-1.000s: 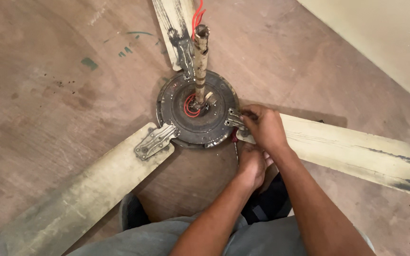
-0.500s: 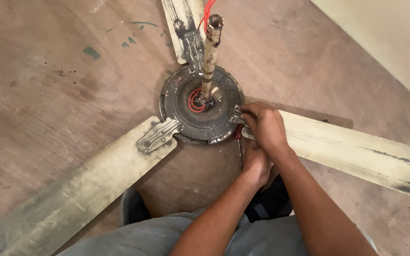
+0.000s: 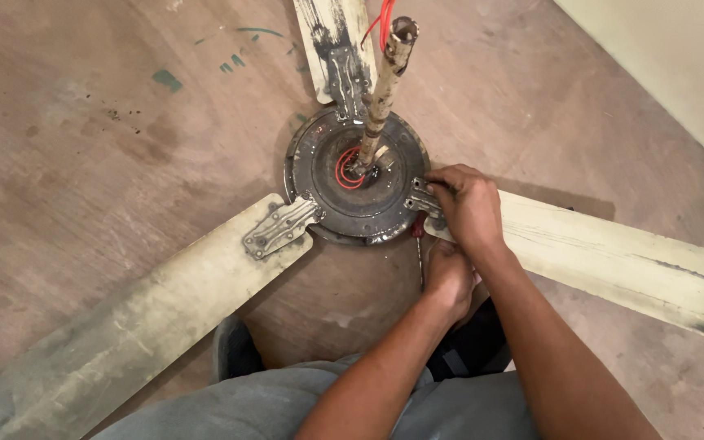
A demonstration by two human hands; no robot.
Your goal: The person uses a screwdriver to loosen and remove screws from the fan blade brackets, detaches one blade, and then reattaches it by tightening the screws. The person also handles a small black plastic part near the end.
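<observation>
Ceiling fan [image 3: 357, 175], old and grimy, lying flat on a worn brown floor [image 3: 83, 147], motor housing facing up, downrod [image 3: 382, 90] rising from the hub with red wires [image 3: 380, 20] poking out of its top and a red coil around its base. Three cream blades spread outward: one [image 3: 336, 41] toward the top edge, one [image 3: 116, 334] down to the lower left, one [image 3: 613, 253] out to the right. Right hand [image 3: 468, 204] resting over the metal bracket [image 3: 419, 198] where the right-side blade meets the housing, fingers curled down and pressing on that bracket. Left hand [image 3: 447, 275] just below, closed around the handle of a screwdriver [image 3: 420, 244], red collar and thin shaft showing, tip pointing up toward the same bracket from beneath; exact contact of the tip hidden by the right hand. Another bracket [image 3: 280, 228] on the lower-left blade bare, screws visible. Grey trousers [image 3: 303, 407] and dark shoes [image 3: 236, 350] at the bottom edge. Pale wall [image 3: 670, 65] at upper right.
</observation>
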